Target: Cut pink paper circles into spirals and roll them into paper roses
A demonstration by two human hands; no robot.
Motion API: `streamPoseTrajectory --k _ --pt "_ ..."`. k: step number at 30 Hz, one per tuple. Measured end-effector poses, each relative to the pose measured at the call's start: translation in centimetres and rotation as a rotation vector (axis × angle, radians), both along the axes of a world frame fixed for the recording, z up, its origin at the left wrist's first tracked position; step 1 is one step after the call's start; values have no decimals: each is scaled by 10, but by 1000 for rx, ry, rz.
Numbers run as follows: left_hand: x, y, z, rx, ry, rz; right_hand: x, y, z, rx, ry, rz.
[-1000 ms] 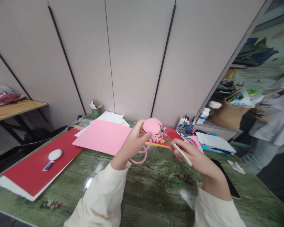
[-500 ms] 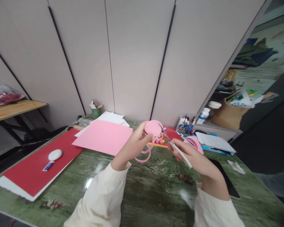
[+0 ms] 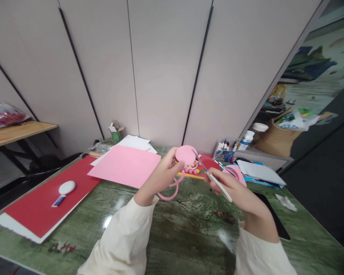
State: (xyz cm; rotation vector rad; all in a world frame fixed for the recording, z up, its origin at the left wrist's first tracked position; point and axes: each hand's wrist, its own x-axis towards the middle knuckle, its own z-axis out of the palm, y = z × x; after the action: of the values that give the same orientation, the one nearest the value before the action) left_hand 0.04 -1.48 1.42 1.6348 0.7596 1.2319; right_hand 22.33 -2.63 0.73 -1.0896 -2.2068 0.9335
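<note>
A round piece of pink paper (image 3: 185,154) is pinched in my left hand (image 3: 168,168), its face toward me. Below that hand dangles a curled, narrow pink paper strip (image 3: 169,196). White-handled scissors (image 3: 219,186) are in my right hand (image 3: 227,185), with their blades pointing up and left to the right edge of the pink circle. Behind the circle, partly hidden, a small ring-shaped item with pink and yellow bits (image 3: 192,166) lies near a red sheet (image 3: 208,162).
Pink paper (image 3: 126,164) and a red sheet (image 3: 74,191) bearing a white oval object (image 3: 67,187) lie to the left. At the back right stand a pen holder (image 3: 225,151) and a white bottle (image 3: 245,140). A black flat object (image 3: 272,215) lies beyond my right forearm.
The dangling pink strip has swung to the left, under my left wrist. Both hands, the paper circle and the scissors have barely moved.
</note>
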Motion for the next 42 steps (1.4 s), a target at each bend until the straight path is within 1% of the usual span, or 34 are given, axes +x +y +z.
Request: streamPoseTrajectory --k 7,16,20,25,29,42 --pt "-1 0 3 -7 -42 -25 1 -1 0 -16 -2 -1" --pt "2 3 -3 7 -90 2 -3 1 -3 -42 4 -20" --pt "5 2 -3 29 -65 33 -4 0 -3 -50 10 -9" --pt "3 2 -2 48 12 36 -3 1 -4 -39 3 4" --pt "1 2 -2 41 75 35 -2 2 -7 -27 -6 -15" --pt "0 1 -1 16 15 24 -2 0 0 14 -23 -12"
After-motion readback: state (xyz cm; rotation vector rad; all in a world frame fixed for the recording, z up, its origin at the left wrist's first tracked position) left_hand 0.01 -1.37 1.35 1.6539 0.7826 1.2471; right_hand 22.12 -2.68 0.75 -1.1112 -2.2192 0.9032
